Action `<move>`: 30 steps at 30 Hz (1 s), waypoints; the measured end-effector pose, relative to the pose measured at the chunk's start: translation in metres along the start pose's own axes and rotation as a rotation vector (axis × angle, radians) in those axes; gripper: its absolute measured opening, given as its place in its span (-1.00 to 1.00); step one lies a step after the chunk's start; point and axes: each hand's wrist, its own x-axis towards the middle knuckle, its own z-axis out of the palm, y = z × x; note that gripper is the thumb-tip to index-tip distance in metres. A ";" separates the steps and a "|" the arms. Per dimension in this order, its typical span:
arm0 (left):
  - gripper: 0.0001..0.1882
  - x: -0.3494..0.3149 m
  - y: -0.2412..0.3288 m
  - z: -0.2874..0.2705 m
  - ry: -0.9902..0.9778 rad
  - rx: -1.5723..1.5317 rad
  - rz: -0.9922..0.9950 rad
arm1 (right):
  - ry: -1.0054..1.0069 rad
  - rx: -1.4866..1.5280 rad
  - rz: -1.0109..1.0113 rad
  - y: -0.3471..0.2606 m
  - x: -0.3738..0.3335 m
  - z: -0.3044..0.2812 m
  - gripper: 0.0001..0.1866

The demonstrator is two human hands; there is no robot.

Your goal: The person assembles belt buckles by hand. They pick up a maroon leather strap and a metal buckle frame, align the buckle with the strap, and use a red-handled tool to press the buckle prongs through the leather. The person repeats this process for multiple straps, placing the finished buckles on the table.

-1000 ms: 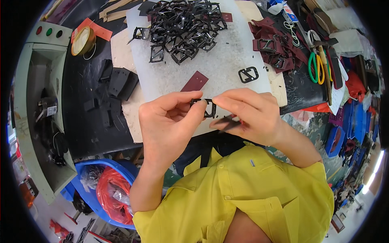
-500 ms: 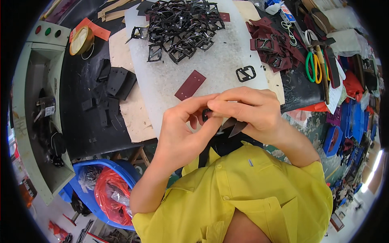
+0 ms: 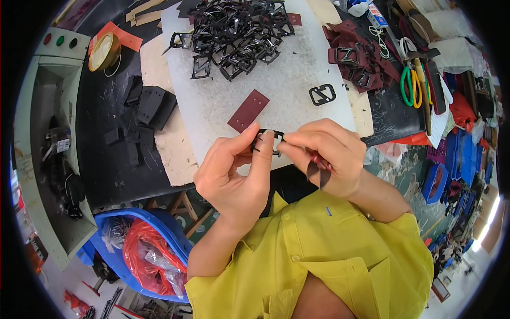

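Note:
Between my two hands, just off the table's near edge, a black buckle (image 3: 278,136) is held up. The fingertips of my left hand (image 3: 231,173) grip its left side, and a finger partly covers the frame. My right hand (image 3: 332,151) pinches the buckle's right side. Tucked in the right palm is a dark pointed piece with a dark red part (image 3: 320,167); its kind cannot be made out. Beyond my hands a dark red leather piece (image 3: 248,110) with small holes lies flat on the white sheet (image 3: 212,101). Another black buckle (image 3: 322,95) lies to the right.
A heap of black buckles (image 3: 234,34) covers the sheet's far part. Dark red straps with buckles (image 3: 361,56) pile up at right, near green- and yellow-handled tools (image 3: 411,87). Black pieces (image 3: 154,106) lie at left. A blue tub (image 3: 183,244) stands below the table's left side.
My hands have moved apart, and the buckle now shows between them. The dark red strip seen at my left fingers no longer shows there. My right hand has turned, exposing more of the pointed piece.

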 end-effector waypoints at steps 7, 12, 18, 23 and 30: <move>-0.83 -0.007 0.003 -0.004 -0.001 0.059 -0.007 | -0.063 -0.066 -0.187 0.005 -0.009 -0.005 -0.60; -0.84 -0.016 -0.004 -0.003 0.019 0.019 -0.062 | -0.161 -0.106 -0.319 0.005 -0.007 -0.008 -0.66; -0.69 -0.003 -0.002 -0.022 -0.414 0.096 -0.062 | -0.184 -0.148 -0.227 0.016 -0.015 -0.020 -0.67; -0.70 0.024 -0.023 -0.021 -0.116 0.774 0.447 | -0.016 0.191 0.254 0.015 -0.004 -0.022 -0.82; -0.84 0.010 -0.004 -0.017 -0.220 -0.009 -0.266 | -0.261 0.316 0.262 -0.004 0.008 -0.026 -0.80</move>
